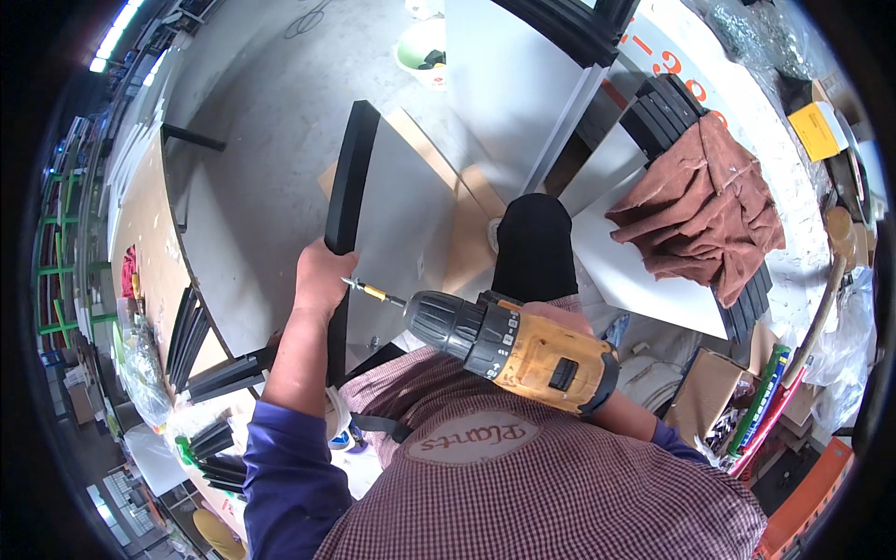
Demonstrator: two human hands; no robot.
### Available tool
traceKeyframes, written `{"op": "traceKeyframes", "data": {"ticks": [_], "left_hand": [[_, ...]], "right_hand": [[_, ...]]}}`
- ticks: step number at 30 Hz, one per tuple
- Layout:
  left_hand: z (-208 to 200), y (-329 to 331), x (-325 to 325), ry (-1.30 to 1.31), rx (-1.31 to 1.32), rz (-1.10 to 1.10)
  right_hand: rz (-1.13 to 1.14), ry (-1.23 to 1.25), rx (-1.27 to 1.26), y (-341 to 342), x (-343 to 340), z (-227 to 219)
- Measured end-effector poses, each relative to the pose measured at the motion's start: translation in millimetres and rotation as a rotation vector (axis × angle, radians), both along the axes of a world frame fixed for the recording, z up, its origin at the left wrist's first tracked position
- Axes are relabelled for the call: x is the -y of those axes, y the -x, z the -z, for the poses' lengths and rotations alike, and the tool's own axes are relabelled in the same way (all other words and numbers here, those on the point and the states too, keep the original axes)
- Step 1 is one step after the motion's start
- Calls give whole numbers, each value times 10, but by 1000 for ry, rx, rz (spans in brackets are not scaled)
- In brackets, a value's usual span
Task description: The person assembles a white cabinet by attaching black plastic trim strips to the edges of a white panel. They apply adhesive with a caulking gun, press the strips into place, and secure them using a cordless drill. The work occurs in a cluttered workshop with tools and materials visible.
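Note:
My left hand (322, 277) is closed around a long black bar (353, 173), which stands up along the edge of a pale panel (401, 205). In my right hand (557, 319) is a yellow and black cordless drill (551, 359); its body hides most of my fingers. The drill lies across in front of my apron, its bit (375, 292) pointing left. The bit's tip is close to my left wrist and the black bar; whether it touches either I cannot tell. My knee in black cloth (535, 247) is beside the panel.
A brown cloth (700, 210) drapes over stacked black bars (663, 117) at the right. A cardboard box (707, 397) and a wooden-handled tool (831, 280) are farther right. More black bars (189, 341) lie on a wooden table (154, 210) at left. A pale green bucket (411, 51) stands ahead.

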State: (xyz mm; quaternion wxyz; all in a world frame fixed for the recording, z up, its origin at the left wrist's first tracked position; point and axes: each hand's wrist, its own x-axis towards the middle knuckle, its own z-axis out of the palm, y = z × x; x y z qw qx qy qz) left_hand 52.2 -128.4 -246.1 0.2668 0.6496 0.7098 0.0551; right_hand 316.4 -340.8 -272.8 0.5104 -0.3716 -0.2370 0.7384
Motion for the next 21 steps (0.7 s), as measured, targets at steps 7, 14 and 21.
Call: {"op": "traceKeyframes", "data": {"ticks": [7, 14, 21], "left_hand": [[22, 253, 22, 2, 59, -193], [94, 330, 4, 3, 114, -256], [29, 404, 0, 5, 152, -416]], "right_hand": [[62, -423, 481, 48, -181, 134], [151, -583, 519, 128, -523, 110], [59, -652, 668, 169, -921, 456]]}}
